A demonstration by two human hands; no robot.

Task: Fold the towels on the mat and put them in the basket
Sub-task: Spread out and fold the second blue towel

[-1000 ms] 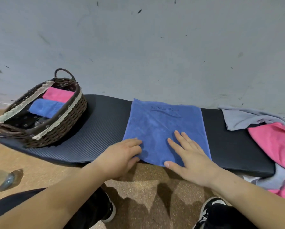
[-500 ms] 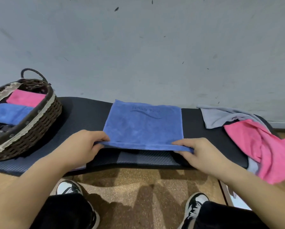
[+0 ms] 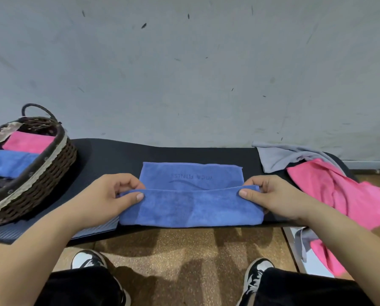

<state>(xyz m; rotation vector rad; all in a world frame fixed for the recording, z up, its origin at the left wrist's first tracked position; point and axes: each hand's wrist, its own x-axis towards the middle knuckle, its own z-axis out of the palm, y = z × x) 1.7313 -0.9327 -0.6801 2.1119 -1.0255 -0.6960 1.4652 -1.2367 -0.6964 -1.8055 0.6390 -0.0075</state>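
**Near edge carried halfway over the blue towel**

Since half a second ago, both hands have lifted the near hem of the blue towel (image 3: 191,208) and brought it away from the body, so a folded flap now covers the near half while the far half, with its printed lettering, lies bare toward 12 o'clock. The left hand (image 3: 109,196) pinches the flap's left corner between thumb and curled fingers; the right hand (image 3: 273,197) pinches the right corner the same way. Both are closed on cloth. The towel sits at the centre of the black mat (image 3: 109,157), its fold along the mat's near edge.

To finish this fold cleanly, I would carry both corners evenly toward 12 o'clock until they meet the far hem, keeping the flap taut so it does not sag in the middle, then smooth it flat.

The basket (image 3: 41,173) waits at 9 o'clock, already holding a folded pink and a folded blue towel. Loose grey (image 3: 279,156) and pink towels (image 3: 339,193) lie heaped at 3 o'clock, not yet folded.
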